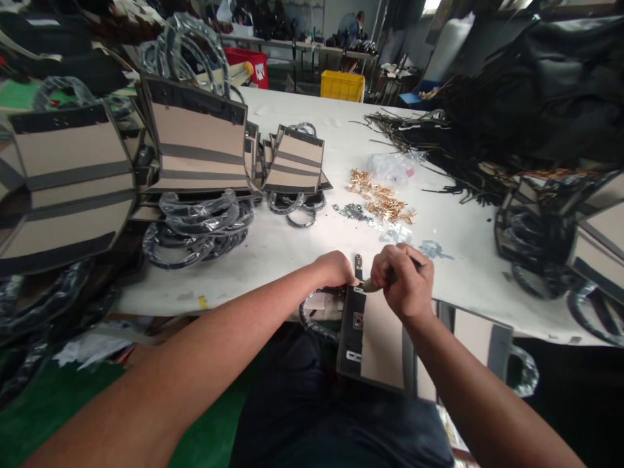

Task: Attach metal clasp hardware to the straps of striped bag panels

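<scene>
A bag panel point(383, 338) with a beige lining and black edge strips lies across my lap and the front table edge. Metal plates point(354, 356) and a square metal fitting point(358, 320) sit along its black strip. My left hand point(336, 268) is closed at the strip's far corner, its thumb pressed down beside a metal plate. My right hand point(403, 276) is wrapped around a dark-handled hand tool point(373, 286), whose tapered tip meets the strip near my left thumb. The exact kind of tool is hidden by my fingers. A plastic-wrapped handle point(312, 325) loops out on the left.
Gold metal fittings point(390, 209) and small silver plates point(353, 211) lie on the white table point(283, 257), beside a clear plastic bag point(397, 168). Bag panels with wrapped handles point(199, 143) are stacked left. Black straps point(468, 149) pile up right. A yellow crate point(342, 86) stands behind.
</scene>
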`<state>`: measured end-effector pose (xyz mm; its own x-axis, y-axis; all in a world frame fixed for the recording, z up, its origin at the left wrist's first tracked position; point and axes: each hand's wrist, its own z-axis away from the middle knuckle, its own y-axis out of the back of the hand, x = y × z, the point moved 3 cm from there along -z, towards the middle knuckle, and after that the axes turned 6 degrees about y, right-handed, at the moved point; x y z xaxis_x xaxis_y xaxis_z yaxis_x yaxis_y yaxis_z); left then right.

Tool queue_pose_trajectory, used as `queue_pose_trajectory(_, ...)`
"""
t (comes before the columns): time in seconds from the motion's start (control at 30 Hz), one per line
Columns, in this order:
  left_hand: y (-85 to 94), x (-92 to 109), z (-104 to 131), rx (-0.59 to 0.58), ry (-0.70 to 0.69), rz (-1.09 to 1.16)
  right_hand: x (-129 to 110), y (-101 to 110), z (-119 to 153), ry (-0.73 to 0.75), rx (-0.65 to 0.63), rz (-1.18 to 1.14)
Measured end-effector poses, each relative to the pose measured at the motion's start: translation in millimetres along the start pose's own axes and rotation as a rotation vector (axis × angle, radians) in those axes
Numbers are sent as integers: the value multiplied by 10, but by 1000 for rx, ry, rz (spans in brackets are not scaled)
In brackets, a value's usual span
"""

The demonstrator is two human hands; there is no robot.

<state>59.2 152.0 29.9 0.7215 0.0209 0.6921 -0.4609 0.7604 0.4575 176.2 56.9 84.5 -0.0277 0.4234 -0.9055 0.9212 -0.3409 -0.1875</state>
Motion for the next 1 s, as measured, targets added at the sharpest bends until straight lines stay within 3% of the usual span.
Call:
queue_pose_trajectory(0.2,9,14,-38,-28,28,25,11,0,-18,-32,-26,43)
queue_pose_trajectory(0.4,-8,-70,-104,-45,33,54,-365,6,-251,75,48,-44)
queue_pose_trajectory(0.6,17,-52,-79,-6,21,46,32,-25,-121,-108,-67,147)
queue_pose_trajectory(0.67,18,-51,-71,-10,14,48,21,-31,-119,-95,-79,141)
queue_pose_trajectory(0.83,-14,-80,-92,-56,2,91,-277,-83,-174,58,8,-6)
queue_pose_trajectory(1.0,-4,-58,-59,-32,0,93,-77,-199,-88,-62,-157,128)
